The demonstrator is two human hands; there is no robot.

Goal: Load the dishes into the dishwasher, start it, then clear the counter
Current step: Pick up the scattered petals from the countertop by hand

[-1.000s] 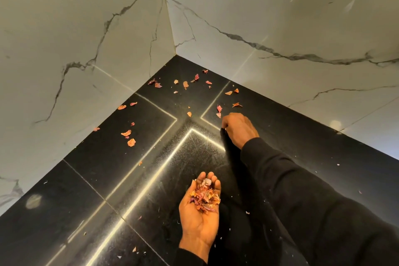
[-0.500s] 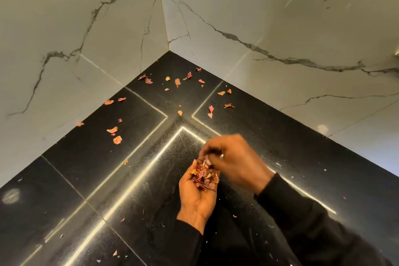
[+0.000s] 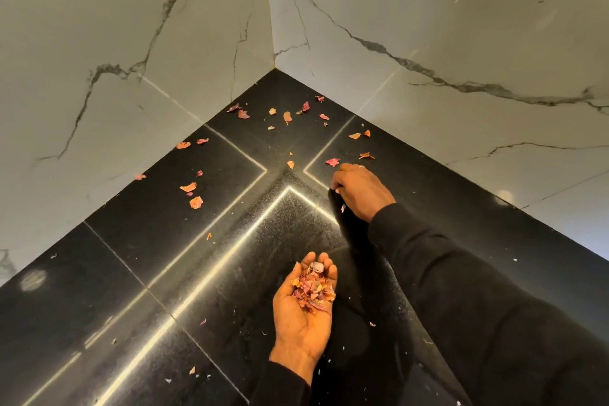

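Featherlight, brittle dried pink-orange petal scraps (image 3: 196, 202) litter the glossy black stone counter (image 3: 131, 257) corner and are best pinched singly; the left hand (image 3: 301, 316) cups a pile palm-up, while the right hand (image 3: 361, 193) curls fingertips down beside one, its grip unclear.

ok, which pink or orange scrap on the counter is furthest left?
The small pink scrap at the foot of the left wall; every other one lies further right.

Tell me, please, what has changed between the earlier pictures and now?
The right hand moved off the left hand, where it was half a second ago, and reached back out to the counter beside a pink scrap. The left hand stayed palm up, cupping its pile of scraps. The loose scraps near the walls lie as before.
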